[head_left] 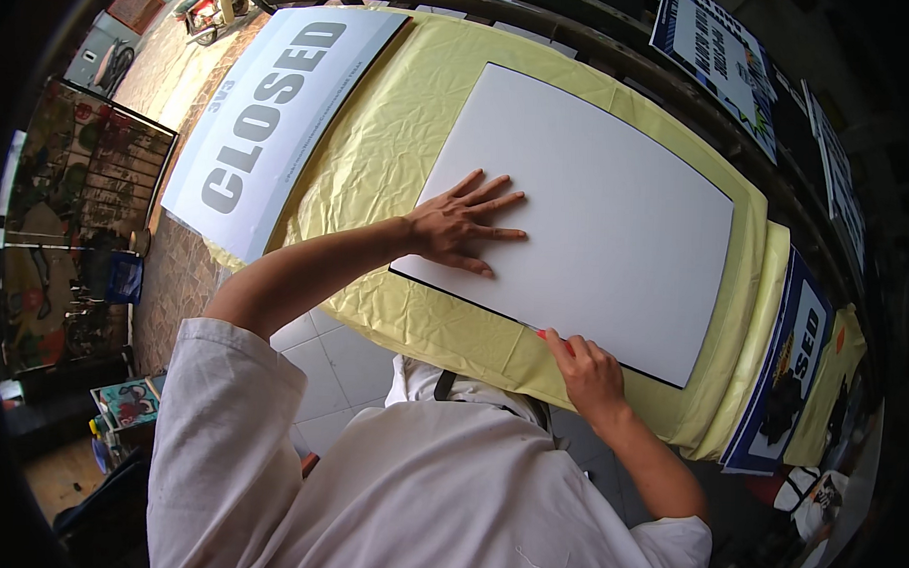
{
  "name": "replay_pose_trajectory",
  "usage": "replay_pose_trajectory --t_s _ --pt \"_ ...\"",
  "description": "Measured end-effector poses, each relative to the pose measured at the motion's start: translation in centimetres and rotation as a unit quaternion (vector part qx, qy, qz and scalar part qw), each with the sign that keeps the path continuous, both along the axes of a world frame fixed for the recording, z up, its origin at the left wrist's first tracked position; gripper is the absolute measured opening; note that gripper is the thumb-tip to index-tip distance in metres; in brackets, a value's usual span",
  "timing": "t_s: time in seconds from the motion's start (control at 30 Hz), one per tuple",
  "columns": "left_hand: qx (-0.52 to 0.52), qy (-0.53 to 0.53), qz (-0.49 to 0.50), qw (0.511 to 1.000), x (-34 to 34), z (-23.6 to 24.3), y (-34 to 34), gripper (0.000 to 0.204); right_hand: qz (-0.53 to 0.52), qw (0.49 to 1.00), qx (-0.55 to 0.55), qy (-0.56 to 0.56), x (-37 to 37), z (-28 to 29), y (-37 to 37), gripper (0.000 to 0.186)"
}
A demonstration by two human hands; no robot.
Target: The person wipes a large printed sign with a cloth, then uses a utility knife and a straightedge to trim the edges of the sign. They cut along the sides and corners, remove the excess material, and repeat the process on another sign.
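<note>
A large white sheet (587, 219) with a thin dark border lies flat on a table covered in wrinkled yellow cloth (369, 161). My left hand (465, 226) is spread on the left part of the sheet, palm down, fingers apart. At the sheet's near edge, my right hand (587, 374) grips a slim red tool (544, 335). Its front end points left along the dark border and seems thin and pale. Most of the tool is hidden in my fingers, so its exact kind does not show.
A printed sign sheet (270, 127) lies on the table's left end. Another blue-bordered sign (780, 375) rests at the right end. More printed boards (718, 58) stand beyond the far edge. A motorcycle (214, 10) is parked outside at upper left; a glass-fronted panel (82, 186) stands left.
</note>
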State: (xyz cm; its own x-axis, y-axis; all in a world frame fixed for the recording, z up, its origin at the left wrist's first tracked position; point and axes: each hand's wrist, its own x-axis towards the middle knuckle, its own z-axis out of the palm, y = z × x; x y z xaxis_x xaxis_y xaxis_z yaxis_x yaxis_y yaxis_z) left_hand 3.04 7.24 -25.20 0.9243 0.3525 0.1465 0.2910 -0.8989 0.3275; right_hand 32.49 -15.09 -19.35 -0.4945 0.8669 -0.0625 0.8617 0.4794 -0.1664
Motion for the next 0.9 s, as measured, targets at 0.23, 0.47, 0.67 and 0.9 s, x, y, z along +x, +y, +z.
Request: replay_pose_trajectory --t_s 0.23,0.47,0.67,0.9 --pt "-0.006 0.004 0.0 1.0 0.1 0.1 0.1 0.074 0.008 1.0 -0.001 0.003 1.8 -0.4 -0.5 0.044" --pt "-0.004 0.01 0.0 1.0 0.1 0.2 0.1 0.074 -0.002 1.0 0.0 0.029 2.0 -0.4 -0.5 0.047" --pt "0.003 0.022 0.002 1.0 0.3 0.4 0.1 0.075 -0.022 0.999 -0.014 0.025 4.4 -0.9 -1.9 0.045" --pt "-0.004 0.032 -0.002 0.999 0.4 0.2 0.2 0.076 -0.032 0.999 -0.019 0.011 6.2 -0.3 -2.6 0.048"
